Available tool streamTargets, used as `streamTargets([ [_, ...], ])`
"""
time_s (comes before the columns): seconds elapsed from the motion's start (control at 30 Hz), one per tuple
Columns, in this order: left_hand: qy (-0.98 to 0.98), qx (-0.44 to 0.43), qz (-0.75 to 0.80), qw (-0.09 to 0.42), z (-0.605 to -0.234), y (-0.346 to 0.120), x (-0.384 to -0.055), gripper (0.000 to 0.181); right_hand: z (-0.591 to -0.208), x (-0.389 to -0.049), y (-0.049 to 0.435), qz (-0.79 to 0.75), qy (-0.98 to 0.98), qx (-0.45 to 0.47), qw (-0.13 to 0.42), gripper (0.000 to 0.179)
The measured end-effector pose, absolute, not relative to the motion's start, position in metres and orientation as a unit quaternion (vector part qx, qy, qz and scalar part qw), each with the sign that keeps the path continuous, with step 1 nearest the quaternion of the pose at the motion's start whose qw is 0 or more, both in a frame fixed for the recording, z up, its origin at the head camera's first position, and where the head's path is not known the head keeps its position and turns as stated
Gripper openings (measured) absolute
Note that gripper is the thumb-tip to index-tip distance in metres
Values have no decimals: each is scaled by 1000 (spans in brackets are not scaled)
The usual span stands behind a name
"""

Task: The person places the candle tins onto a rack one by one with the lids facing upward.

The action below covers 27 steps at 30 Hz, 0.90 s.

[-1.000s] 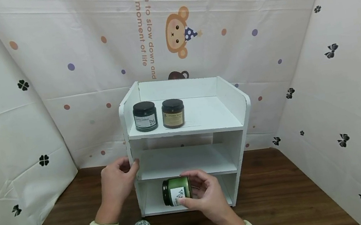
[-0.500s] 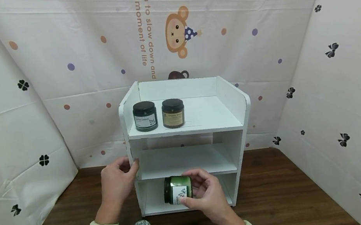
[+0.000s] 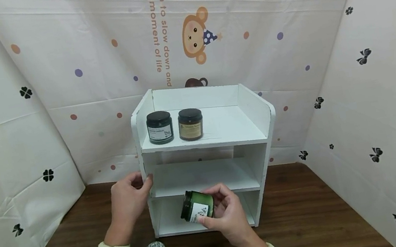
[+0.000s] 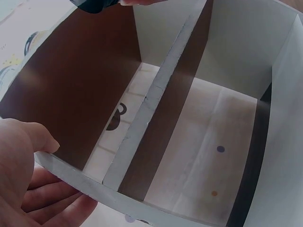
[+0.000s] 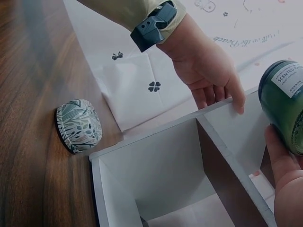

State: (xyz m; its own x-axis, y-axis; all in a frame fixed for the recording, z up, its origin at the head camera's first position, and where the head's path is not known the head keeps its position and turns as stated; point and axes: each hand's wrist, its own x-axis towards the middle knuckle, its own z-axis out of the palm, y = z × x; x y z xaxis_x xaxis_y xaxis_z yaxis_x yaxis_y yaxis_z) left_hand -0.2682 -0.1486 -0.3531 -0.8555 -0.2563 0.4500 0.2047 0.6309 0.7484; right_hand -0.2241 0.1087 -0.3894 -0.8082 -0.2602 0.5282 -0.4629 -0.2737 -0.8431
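Note:
In the head view my right hand (image 3: 230, 215) holds a green glass scented-candle jar (image 3: 204, 203) with a dark lid and white label. Fingers and thumb grip it near its base, with the lid end tilted to the left, in front of the lower compartment of a white three-level shelf (image 3: 206, 174). My left hand (image 3: 128, 201) grips that shelf's left side panel, and the left wrist view has its thumb (image 4: 45, 139) inside the panel and the other fingers outside. On the top level stand a dark green candle jar (image 3: 160, 133) with a white label and a brown one (image 3: 191, 129) with a tan label.
A round tin (image 5: 79, 126) with a leaf pattern sits on the dark wooden table (image 3: 305, 214) near the shelf's front left corner. In the head view the left wrist's black camera partly covers it. Printed white cloth (image 3: 97, 79) hangs behind and on both sides.
The green candle jar has turned in my right hand from lying nearly level to a slant, its lid end rising and shifting slightly right. My left hand has kept its place on the shelf.

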Motion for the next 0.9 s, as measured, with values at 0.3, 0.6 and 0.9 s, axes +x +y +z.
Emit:
streamTargets([
  [0.3,-864,15,-427,267,-353,-148,-268,29,-391,-225,107,741,-595,303,77,57],
  [0.6,-865,19,-426,263,-353,-148,-269,30,-392,-225,107,742,-599,290,76,60],
  [0.9,-863,19,-428,266,-353,-148,-269,29,-391,-225,109,747,-591,293,79,55],
])
